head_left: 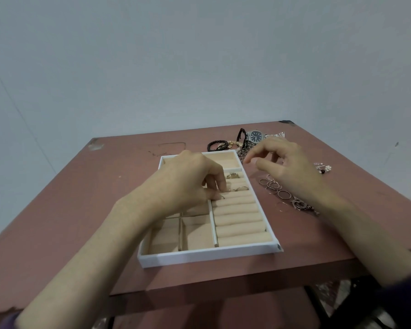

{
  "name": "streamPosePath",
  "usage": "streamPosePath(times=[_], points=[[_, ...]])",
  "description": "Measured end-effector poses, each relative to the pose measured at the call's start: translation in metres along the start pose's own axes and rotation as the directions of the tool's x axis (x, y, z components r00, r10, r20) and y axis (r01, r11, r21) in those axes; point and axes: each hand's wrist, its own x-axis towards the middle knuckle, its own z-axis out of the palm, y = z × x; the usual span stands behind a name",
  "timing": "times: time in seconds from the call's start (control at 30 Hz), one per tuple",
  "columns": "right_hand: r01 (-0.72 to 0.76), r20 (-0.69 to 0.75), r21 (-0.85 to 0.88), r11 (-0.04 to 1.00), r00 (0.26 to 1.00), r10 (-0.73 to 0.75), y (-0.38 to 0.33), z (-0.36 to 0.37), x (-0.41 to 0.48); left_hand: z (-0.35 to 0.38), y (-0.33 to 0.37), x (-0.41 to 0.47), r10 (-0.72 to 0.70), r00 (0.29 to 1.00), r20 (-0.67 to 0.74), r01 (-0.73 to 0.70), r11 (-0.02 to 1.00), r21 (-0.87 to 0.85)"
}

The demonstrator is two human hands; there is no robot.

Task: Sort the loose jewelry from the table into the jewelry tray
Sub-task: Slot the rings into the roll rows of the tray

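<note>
A white jewelry tray with beige lining lies in the middle of the table. Its right half holds rows of ring rolls, its left half square compartments. My left hand rests over the tray and pinches a thin ring at the left end of the ring rolls. A gold ring and a thin ring sit in the upper rolls. My right hand hovers to the right of the tray with fingers apart, holding nothing, above several loose thin rings.
On the reddish table, a silver watch, dark braided bracelets and a chain lie behind the tray. A dark ornate piece and pearl earrings lie at the right. The table's front edge is close.
</note>
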Motion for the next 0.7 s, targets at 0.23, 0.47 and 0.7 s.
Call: streamPosePath(times=[0.23,0.47,0.7], points=[[-0.044,-0.044,-0.037,0.998,0.998,0.043,0.001,-0.005,0.003,-0.001,0.002,0.006,-0.018,0.999,0.051,0.015,0.998,0.053],[-0.015,0.173,-0.44,0.898,0.98,0.101,0.016,-0.031,0.002,-0.005,0.007,0.011,-0.025,0.999,0.046,0.026,1.0,-0.013],[0.001,0.281,-0.52,0.854,0.945,0.17,0.011,-0.034,-0.006,0.011,0.03,0.047,-0.02,0.997,-0.073,0.017,0.999,-0.042]])
